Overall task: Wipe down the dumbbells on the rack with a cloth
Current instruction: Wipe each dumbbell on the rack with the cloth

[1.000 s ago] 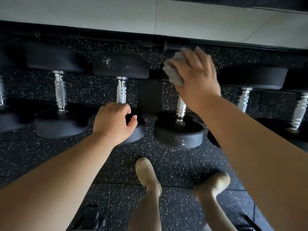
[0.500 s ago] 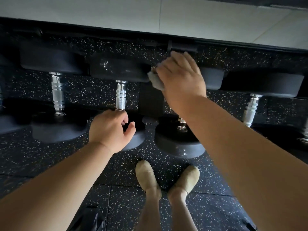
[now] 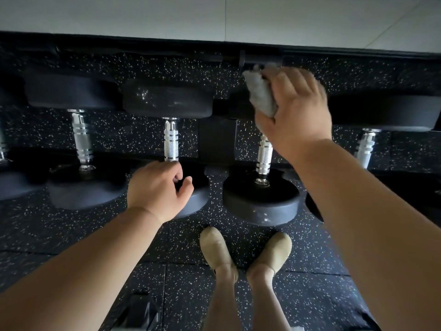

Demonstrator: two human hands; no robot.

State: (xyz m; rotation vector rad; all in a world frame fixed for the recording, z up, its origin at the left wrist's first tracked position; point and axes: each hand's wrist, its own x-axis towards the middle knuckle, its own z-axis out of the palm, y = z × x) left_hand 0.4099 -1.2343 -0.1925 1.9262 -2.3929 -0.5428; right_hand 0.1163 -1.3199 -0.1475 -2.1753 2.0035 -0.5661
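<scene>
Head view: the right hand [image 3: 296, 111] clutches a crumpled grey cloth [image 3: 261, 94], bunched between thumb and fingers, at the far end of a black rubber-headed dumbbell with a ribbed silver handle [image 3: 263, 154]. That dumbbell's far head is hidden behind the hand. The left hand [image 3: 157, 187] lies on the near head of the neighbouring black dumbbell [image 3: 171, 142] to the left, fingers curled; whether they grip it I cannot tell. A black rack post [image 3: 218, 139] stands between these two dumbbells, and more dumbbells sit in a row to either side. Below lies black rubber flooring flecked with white [image 3: 59, 230], where two tan shoes [image 3: 214, 247] stand side by side. A pale tiled surface [image 3: 143, 15] runs along the far edge.
</scene>
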